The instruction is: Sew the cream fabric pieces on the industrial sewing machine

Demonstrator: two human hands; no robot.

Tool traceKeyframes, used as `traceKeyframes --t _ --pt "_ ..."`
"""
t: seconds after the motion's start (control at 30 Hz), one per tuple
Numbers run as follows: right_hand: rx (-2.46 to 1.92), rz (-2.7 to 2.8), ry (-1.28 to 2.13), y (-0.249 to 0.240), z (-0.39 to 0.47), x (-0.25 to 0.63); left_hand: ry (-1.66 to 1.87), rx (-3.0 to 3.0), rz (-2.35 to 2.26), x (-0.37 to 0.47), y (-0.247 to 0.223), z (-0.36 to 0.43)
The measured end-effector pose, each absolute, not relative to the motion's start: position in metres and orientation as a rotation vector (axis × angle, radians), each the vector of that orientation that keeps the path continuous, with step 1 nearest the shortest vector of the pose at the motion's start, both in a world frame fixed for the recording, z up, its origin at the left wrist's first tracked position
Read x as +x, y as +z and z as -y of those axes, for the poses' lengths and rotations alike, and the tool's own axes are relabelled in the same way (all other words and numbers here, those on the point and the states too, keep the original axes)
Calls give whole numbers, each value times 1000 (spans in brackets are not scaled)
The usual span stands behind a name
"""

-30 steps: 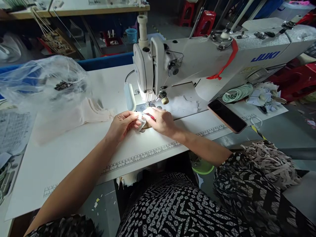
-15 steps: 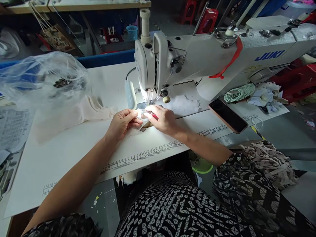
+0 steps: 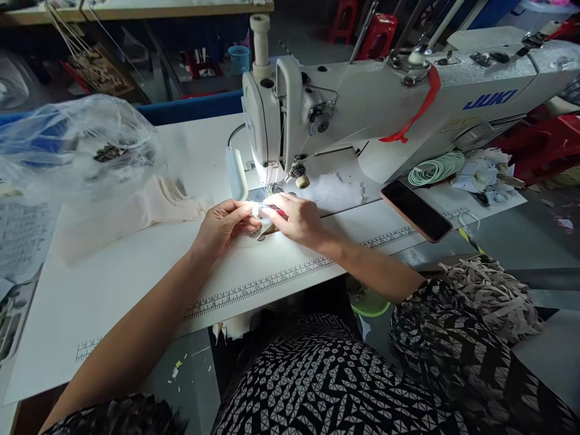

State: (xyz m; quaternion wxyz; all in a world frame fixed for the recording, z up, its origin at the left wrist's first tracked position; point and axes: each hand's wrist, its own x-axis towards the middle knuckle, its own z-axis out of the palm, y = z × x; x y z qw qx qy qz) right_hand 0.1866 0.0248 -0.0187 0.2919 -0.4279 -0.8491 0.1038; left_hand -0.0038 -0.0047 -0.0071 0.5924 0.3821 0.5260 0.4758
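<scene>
Just in front of the needle area of a white sewing machine (image 3: 272, 175), both hands meet over a small piece of white fabric (image 3: 257, 211). My left hand (image 3: 224, 228) pinches the fabric between thumb and fingers. My right hand (image 3: 299, 220) is closed on a small red tool (image 3: 281, 213), mostly hidden by the fingers, its tip side at the fabric. The machine's lamp lights the fingertips brightly. Pale fabric pieces (image 3: 154, 202) lie on the table to the left of my left hand.
A clear plastic bag (image 3: 81, 145) lies at the back left. To the right are a phone (image 3: 415, 210), a coil of pale green cord (image 3: 435, 168) and fabric scraps (image 3: 484, 172). A printed ruler (image 3: 272, 283) runs along the table's front edge.
The whole view has shifted slightly. Both hands stay together at the fabric, whose lower part hangs a little differently beneath the fingers.
</scene>
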Motion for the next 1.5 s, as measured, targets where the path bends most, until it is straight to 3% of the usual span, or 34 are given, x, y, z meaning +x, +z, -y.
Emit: traceKeyframes --t 0.23,0.5,0.8,1.5 --pt "-1163 2214 364 -17 -23 186 1118 908 -1212 -3 -7 5" --pt "-955 1911 981 -21 -33 186 1101 897 -1211 0 -2 5" --pt "-1119 2225 359 -16 -25 191 1137 873 -1228 -1 -5 4" --pt "-1077 2238 422 -19 -27 191 1102 897 -1178 -4 -8 5"
